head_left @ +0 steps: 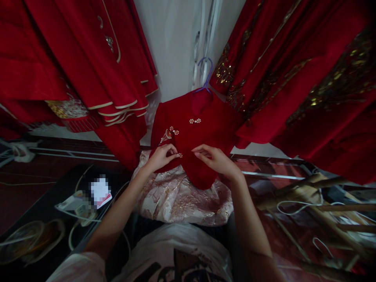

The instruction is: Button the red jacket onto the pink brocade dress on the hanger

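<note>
A red jacket with a purple hanger at its collar lies spread in front of me. Pearl-like flower fastenings and a beaded ornament decorate its front. My left hand pinches the jacket's front edge beside a small beaded flower. Just to the right, above the red cloth, my right hand has its thumb and fingers drawn together; anything between them is too small to make out. Beneath the jacket, a pale pink brocade cloth with a shiny floral pattern covers my lap.
Red garments with pale piping hang at the left, and red garments with gold sequins at the right. A dark table on the left holds a clear plastic container and a cable. Wooden bars stand at right.
</note>
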A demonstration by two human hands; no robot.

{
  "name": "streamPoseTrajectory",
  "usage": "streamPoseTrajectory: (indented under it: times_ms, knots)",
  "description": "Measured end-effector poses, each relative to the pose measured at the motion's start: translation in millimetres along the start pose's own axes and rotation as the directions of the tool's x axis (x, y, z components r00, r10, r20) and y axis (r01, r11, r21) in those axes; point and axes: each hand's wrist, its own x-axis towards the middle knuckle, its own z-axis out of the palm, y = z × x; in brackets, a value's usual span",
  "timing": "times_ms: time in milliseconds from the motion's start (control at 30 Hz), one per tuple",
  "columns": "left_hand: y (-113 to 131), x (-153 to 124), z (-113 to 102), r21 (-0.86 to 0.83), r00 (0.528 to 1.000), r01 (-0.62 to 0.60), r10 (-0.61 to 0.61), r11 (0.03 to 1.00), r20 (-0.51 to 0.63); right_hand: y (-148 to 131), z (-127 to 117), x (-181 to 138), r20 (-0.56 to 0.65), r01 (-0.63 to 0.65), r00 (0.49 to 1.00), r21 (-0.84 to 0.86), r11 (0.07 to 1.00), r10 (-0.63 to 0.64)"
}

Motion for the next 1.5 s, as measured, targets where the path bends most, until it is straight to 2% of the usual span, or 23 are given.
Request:
streamPoseTrajectory:
  times_ms: [167, 333, 400, 500, 667, 833, 900, 1033, 1100, 1200, 1300, 1400, 1500]
  knots:
    - [2.8, 8.0, 0.6, 0.049, 0.999, 0.001, 0.002, 0.999, -0.053, -0.2, -2.1, -1.1, 0.0, 0.003, 1.0, 0.008, 1.0, -0.003]
    - [-16.8, 38.2, -16.2, 0.365, 0.972, 0.026, 0.062, 0.931, -0.228, -2.6, -3.9, -2.8, -0.001, -0.011, 1.0, 0.004, 1.0, 0.011]
    - [-26.0, 50.1, -25.9, 0.461, 0.976, -0.004, 0.104, 0.887, -0.191, -1.9, -4.7, -2.7, 0.002, -0.017, 1.0, -0.001, 1.0, 0.017]
    - [-32.4, 62.4, -39.7, 0.537, 0.983, -0.113, 0.172, 0.836, -0.061, 0.5, -6.2, -2.2, 0.009, -0.024, 1.0, -0.008, 1.0, 0.024]
    - [-28.6, 75.9, -55.2, 0.532, 0.962, -0.271, 0.249, 0.803, 0.114, 1.2, -8.1, -3.3, 0.012, -0.019, 1.0, 0.003, 1.0, 0.019]
    - [-27.2, 91.4, -58.1, 0.517, 0.933, -0.356, 0.266, 0.779, 0.241, -0.6, -9.9, -4.8, 0.016, -0.011, 1.0, 0.008, 1.0, 0.011]
    - [-24.1, 98.3, -54.9, 0.545, 0.94, -0.34, 0.26, 0.767, 0.221, 0.3, -11.1, -5.0, 0.009, -0.014, 1.0, 0.0, 1.0, 0.014]
    - [-6.5, 113.9, -39.3, 0.549, 0.968, -0.227, 0.246, 0.804, 0.039, 3.5, -12.8, -5.5, 0.004, -0.01, 1.0, 0.01, 1.0, 0.01]
    - [4.8, 122.7, -27.9, 0.537, 0.965, -0.221, 0.263, 0.814, -0.001, 4.1, -13.2, -5.9, 0.011, -0.011, 1.0, 0.015, 1.0, 0.01]
    - [16.2, 137.1, -12.3, 0.53, 0.958, -0.259, 0.286, 0.807, 0.031, 3.0, -13.9, -6.9, 0.022, -0.021, 1.0, 0.004, 1.0, 0.021]
    - [18.8, 152.4, -6.0, 0.525, 0.953, -0.285, 0.297, 0.802, 0.063, 1.0, -16.3, -8.3, 0.028, -0.037, 0.999, -0.006, 0.999, 0.037]
    - [16.8, 166.9, -11.3, 0.522, 0.942, -0.329, 0.315, 0.787, 0.117, 0.5, -19.2, -9.7, 0.028, -0.047, 0.998, -0.008, 0.999, 0.047]
    - [14.2, 177.8, -20.8, 0.497, 0.919, -0.395, 0.321, 0.773, 0.231, 1.7, -20.1, -10.0, 0.023, -0.044, 0.999, -0.01, 0.999, 0.044]
